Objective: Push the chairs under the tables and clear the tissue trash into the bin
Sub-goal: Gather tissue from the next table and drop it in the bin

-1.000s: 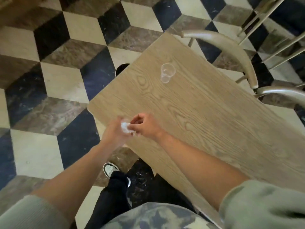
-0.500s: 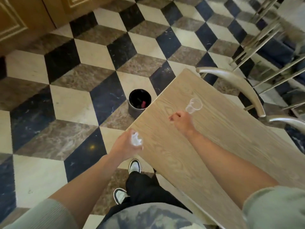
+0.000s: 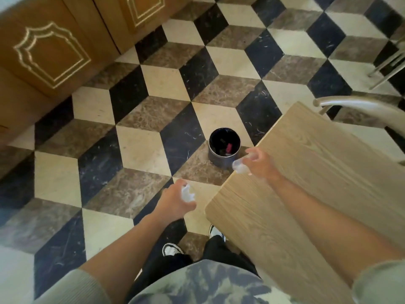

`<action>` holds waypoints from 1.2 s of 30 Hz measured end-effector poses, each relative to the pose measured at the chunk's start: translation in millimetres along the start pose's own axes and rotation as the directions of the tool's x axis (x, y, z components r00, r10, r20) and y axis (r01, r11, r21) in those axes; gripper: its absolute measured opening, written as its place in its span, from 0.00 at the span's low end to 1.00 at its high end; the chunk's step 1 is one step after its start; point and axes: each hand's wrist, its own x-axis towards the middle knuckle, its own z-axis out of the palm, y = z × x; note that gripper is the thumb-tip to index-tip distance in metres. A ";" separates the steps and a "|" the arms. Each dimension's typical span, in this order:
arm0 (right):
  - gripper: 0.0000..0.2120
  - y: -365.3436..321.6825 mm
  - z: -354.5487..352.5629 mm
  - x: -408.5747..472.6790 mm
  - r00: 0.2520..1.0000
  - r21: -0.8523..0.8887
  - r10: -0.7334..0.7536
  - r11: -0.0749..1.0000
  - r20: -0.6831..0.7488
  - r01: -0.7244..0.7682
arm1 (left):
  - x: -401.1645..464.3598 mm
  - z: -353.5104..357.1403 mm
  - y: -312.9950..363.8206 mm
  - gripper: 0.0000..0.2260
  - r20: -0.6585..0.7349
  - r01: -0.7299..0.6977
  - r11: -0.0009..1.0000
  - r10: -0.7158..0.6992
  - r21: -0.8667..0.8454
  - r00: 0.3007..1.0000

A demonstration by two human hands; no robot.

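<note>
My left hand (image 3: 175, 199) is closed around a crumpled white tissue (image 3: 187, 194), held over the floor just left of the wooden table (image 3: 311, 172). My right hand (image 3: 257, 163) grips a clear plastic cup (image 3: 241, 167) at the table's near-left corner. A small dark round bin (image 3: 224, 150) stands on the floor just beyond both hands, close to the table corner, with something red inside.
A curved metal chair back (image 3: 355, 106) sits at the table's far side on the right. Brown panelled cabinets (image 3: 54, 47) line the upper left. The floor is black, cream and brown tile. My shoes (image 3: 172, 249) show below.
My right hand took the clear cup off the table and carried it to the table corner near the bin. The view swung left and my left hand moved forward with the tissue.
</note>
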 end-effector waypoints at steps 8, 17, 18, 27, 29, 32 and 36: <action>0.21 -89.2 174.5 -42.2 0.871 -0.080 -0.199 0.962 0.449 0.261 | 27.8 -51.5 -57.8 0.35 0.095 -0.016 1.000 0.015 0.016 0.995; 0.24 -151.2 259.2 -42.3 0.957 -0.007 -0.012 1.000 0.291 0.014 | 74.2 -118.3 -99.8 0.23 0.147 -0.244 0.966 0.255 -0.091 0.956; 0.22 -155.6 262.6 -41.9 0.961 0.020 0.004 1.000 0.275 -0.010 | 79.1 -122.6 -97.7 0.22 0.154 -0.280 0.956 0.290 -0.085 0.944; 0.27 -154.8 233.6 -43.3 0.929 0.272 0.339 0.889 0.150 -0.368 | 113.2 -122.8 -53.5 0.32 0.383 -0.583 0.779 0.478 0.231 0.791; 0.29 -151.5 221.7 -39.0 0.867 0.559 0.466 0.677 0.177 -0.478 | 118.4 -120.0 -27.3 0.32 0.396 -0.660 0.618 0.528 0.428 0.751; 0.27 -143.4 198.3 -27.3 0.836 0.839 0.502 0.338 0.221 -0.425 | 131.5 -112.9 19.7 0.26 0.425 -0.695 0.237 0.646 0.678 0.635; 0.33 -138.2 177.7 25.4 0.847 0.843 0.517 0.397 0.120 -0.362 | 165.4 -112.4 63.4 0.30 0.474 -0.680 0.208 0.576 0.703 0.666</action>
